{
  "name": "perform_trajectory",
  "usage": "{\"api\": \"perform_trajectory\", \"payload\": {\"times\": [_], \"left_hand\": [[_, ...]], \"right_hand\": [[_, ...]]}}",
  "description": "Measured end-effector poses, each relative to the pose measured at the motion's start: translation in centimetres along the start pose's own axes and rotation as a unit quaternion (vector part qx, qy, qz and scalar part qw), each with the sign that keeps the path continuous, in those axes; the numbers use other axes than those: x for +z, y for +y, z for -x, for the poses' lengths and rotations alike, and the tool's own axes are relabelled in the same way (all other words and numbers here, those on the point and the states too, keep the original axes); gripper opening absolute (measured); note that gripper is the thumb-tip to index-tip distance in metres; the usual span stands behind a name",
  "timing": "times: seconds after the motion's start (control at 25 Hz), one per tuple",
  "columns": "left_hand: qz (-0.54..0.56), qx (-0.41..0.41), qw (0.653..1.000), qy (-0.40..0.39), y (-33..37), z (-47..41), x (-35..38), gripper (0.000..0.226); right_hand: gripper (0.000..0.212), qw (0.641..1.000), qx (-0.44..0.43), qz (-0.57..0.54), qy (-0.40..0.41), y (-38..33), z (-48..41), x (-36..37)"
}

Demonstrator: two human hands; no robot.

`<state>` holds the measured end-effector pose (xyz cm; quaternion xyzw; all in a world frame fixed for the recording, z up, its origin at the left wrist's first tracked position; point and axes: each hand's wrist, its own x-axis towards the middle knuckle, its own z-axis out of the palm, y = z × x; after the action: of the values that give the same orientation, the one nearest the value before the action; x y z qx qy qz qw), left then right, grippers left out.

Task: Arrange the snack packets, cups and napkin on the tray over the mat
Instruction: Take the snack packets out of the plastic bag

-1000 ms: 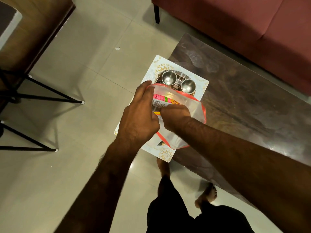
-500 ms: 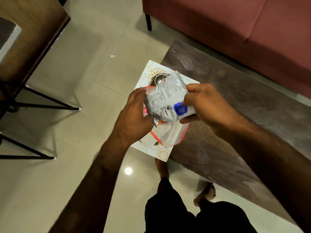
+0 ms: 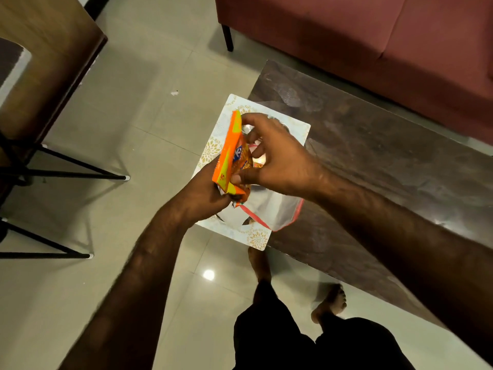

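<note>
The right hand [image 3: 280, 158] is pinching an orange snack packet [image 3: 230, 153], its forefinger hooking over the packet's far end and its thumb pressing on the near end; the packet is standing on edge, held in the air between the two hands; the left hand [image 3: 204, 194] is meeting it from below, just under the packet's near end, and is gripping the bunched mouth of a clear plastic bag [image 3: 272, 209] with a red edge; its fingers are hiding behind the packet, so whether they are also touching the packet cannot be told; the bag is hanging slack beneath the right wrist; directly under both hands a pale mat [image 3: 256, 236] with gold flower corners is lying on the near end of a dark table [image 3: 373, 161], its left side hanging past the table's edge; between the right fingers a bit of shiny steel cup [image 3: 247, 128] is showing, and the rest of what is lying on the mat is being covered by the hands and the bag; beyond the right hand a maroon sofa [image 3: 346, 36] is standing; off to the left of the left forearm thin black furniture legs [image 3: 66, 174] are resting on the tiled floor [image 3: 133, 116].
</note>
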<state>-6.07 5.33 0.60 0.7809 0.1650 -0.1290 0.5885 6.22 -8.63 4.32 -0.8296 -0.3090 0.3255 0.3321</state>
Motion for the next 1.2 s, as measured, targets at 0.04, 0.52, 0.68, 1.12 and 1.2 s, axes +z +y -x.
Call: {"api": "perform_trajectory", "payload": {"times": [0.04, 0.52, 0.68, 1.12, 1.2], "left_hand": [[0.004, 0.000, 1.000, -0.006, -0.1, 0.1, -0.1, 0.058], [0.131, -0.040, 0.991, -0.001, 0.8, -0.1, 0.1, 0.017], [0.107, -0.045, 0.993, 0.005, 0.7, -0.6, 1.0, 0.022], [0.197, 0.003, 0.968, 0.158, -0.5, -0.4, 2.6, 0.030], [0.199, 0.011, 0.967, 0.159, -0.7, -0.6, 2.8, 0.028]], "right_hand": [[0.084, 0.999, -0.011, 0.035, 0.003, 0.1, -0.4, 0.0], [0.028, 0.951, 0.085, -0.288, 0.071, 2.1, 0.2, -0.9], [0.025, 0.925, 0.126, -0.357, 0.035, 1.8, 0.1, -1.9], [0.021, 0.795, 0.189, -0.554, 0.161, 2.2, -0.6, -0.4], [0.022, 0.793, 0.193, -0.549, 0.179, 2.7, -1.0, -0.1]]}}
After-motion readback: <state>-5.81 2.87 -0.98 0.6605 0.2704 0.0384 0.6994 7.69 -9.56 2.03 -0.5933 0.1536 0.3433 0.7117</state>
